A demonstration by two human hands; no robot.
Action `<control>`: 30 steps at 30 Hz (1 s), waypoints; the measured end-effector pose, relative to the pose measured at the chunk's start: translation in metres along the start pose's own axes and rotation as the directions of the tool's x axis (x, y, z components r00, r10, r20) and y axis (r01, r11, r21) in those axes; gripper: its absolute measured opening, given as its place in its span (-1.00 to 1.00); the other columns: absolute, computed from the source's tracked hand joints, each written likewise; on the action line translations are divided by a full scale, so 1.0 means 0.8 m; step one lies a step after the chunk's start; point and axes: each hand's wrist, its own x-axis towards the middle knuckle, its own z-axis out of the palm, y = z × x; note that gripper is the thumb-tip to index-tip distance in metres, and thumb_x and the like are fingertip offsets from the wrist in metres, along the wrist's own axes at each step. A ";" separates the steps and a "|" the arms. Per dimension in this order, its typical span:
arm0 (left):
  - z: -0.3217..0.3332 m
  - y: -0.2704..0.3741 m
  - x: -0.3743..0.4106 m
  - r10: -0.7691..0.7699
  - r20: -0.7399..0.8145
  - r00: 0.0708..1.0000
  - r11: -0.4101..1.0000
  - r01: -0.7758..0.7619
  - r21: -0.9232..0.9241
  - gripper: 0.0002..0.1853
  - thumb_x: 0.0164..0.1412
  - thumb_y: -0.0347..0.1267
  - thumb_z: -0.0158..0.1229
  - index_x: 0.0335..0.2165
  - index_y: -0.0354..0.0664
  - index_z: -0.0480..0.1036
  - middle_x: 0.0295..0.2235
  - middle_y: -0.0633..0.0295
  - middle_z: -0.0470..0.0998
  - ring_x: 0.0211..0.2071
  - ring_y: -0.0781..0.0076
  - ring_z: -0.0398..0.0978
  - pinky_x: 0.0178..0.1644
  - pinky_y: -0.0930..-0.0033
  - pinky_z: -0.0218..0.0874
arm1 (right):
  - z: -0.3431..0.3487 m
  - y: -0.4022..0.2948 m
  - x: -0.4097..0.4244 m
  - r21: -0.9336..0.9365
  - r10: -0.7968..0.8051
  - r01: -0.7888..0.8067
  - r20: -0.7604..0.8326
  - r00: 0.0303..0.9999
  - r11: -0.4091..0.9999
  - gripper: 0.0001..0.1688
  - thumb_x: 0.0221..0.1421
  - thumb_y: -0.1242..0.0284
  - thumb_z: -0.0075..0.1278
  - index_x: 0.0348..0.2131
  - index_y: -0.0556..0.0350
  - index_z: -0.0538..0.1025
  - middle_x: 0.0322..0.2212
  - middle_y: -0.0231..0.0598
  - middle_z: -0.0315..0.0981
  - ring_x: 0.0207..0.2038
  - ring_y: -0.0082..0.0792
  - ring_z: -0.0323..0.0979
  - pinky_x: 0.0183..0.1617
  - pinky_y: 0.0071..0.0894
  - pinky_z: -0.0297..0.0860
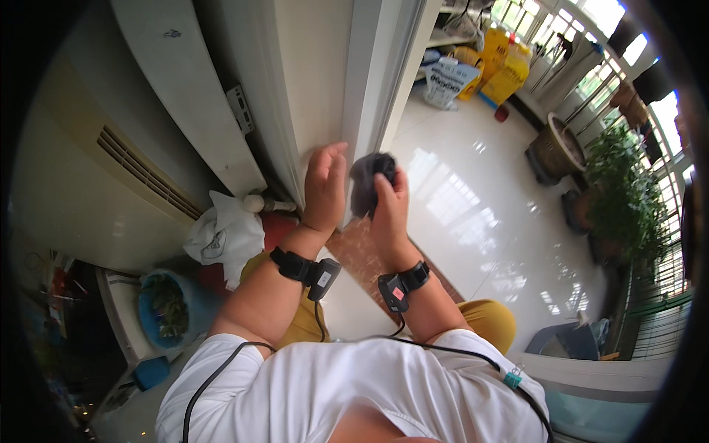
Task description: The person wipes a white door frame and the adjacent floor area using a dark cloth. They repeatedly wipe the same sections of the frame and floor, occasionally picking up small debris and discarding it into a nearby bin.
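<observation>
My right hand (391,202) grips a crumpled dark grey cloth (366,180), blurred at its left side, in front of the edge of a white door frame (363,111). Just to the left, my left hand (325,185) is raised beside the frame's pale face, its fingers pointing up and nothing held in it. Whether its fingertips touch the frame cannot be told. Each wrist wears a black strap with a small cabled device.
Left are a beige cabinet-like unit with a vent (149,171), a white plastic bag (227,232) and a blue bin (166,310). Right, beyond a brown stone threshold (360,260), stand yellow packages (504,69), a planter (559,147) and leafy plants (626,188).
</observation>
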 end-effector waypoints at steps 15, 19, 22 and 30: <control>0.030 -0.023 -0.012 0.036 0.028 0.999 0.976 -0.029 -0.216 -0.46 0.52 -0.20 -0.24 0.25 -0.35 0.27 0.31 -0.06 0.25 0.36 0.07 0.16 0.44 0.15 -0.10 | 0.184 -0.155 0.129 -0.553 -0.808 0.813 0.387 0.445 0.183 -0.27 0.17 0.57 0.10 0.29 0.07 0.28 0.08 0.06 0.33 0.14 0.08 0.30 0.26 -0.12 0.25; 0.025 -0.034 -0.008 0.084 -0.012 0.996 0.969 -0.085 -0.231 -0.49 0.52 -0.20 -0.23 0.18 -0.36 0.35 0.22 -0.11 0.38 0.28 0.00 0.28 0.38 0.16 0.02 | 0.126 -0.067 0.105 -0.632 -0.769 0.746 0.365 0.525 0.209 -0.26 0.17 0.60 0.10 0.29 0.11 0.27 0.12 0.09 0.31 0.19 0.10 0.28 0.29 -0.11 0.23; 0.019 -0.014 -0.001 0.144 -0.009 0.990 0.969 -0.143 -0.202 -0.46 0.49 -0.15 -0.20 0.16 -0.36 0.35 0.15 -0.15 0.42 0.20 -0.04 0.36 0.28 0.14 0.14 | 0.084 -0.018 0.082 -0.688 -0.654 0.611 0.260 0.710 0.391 -0.28 0.15 0.59 0.13 0.27 0.11 0.31 0.14 0.02 0.35 0.21 0.04 0.30 0.29 -0.15 0.25; 0.012 -0.043 0.000 0.081 -0.083 0.993 0.987 -0.092 -0.130 -0.51 0.52 -0.12 -0.18 -0.04 -0.34 0.46 -0.08 0.07 0.56 -0.02 0.30 0.50 0.13 0.32 0.29 | 0.067 -0.115 0.097 -0.614 -0.591 0.704 0.435 0.679 0.357 -0.26 0.05 0.53 0.26 0.22 0.10 0.38 0.09 -0.06 0.44 0.14 -0.19 0.41 0.23 -0.26 0.32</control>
